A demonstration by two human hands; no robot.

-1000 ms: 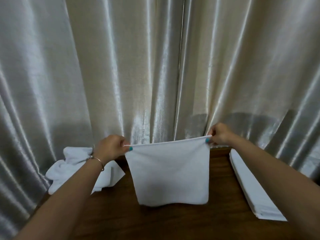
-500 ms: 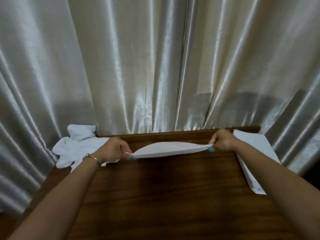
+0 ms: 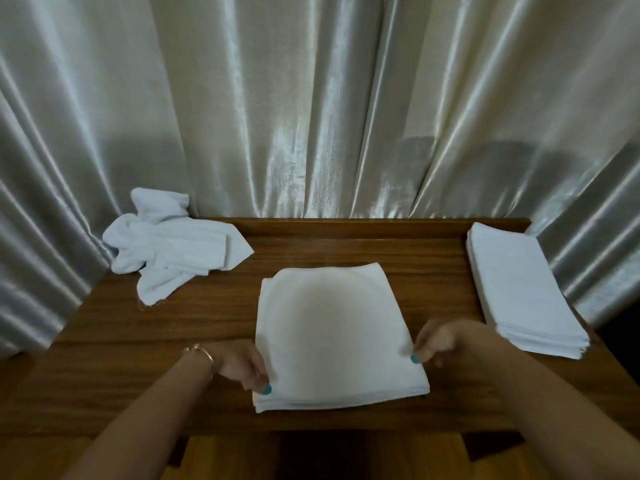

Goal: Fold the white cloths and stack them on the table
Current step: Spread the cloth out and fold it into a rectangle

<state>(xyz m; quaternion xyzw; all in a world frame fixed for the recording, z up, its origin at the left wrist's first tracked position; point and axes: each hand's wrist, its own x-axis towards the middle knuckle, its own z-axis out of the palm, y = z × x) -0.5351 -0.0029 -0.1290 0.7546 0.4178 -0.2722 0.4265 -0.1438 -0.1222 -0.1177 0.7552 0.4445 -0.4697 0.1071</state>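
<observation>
The left hand [image 3: 242, 367] pinches the near left corner of the folded white cloth [image 3: 332, 327], and its fingers below the thumb are tucked under the layers, out of sight. At the opposite near corner the right hand [image 3: 438, 341] shows only a thumb on top, the other fingertips curled down beside the cloth's edge where their contact cannot be told. Behind both grips, the forearms are cut off by the bottom edge.

cloths [image 3: 332, 327]: matt white fabric | table [image 3: 429, 271]: glossy grained wood | curtain [image 3: 311, 116]: shiny satin
</observation>
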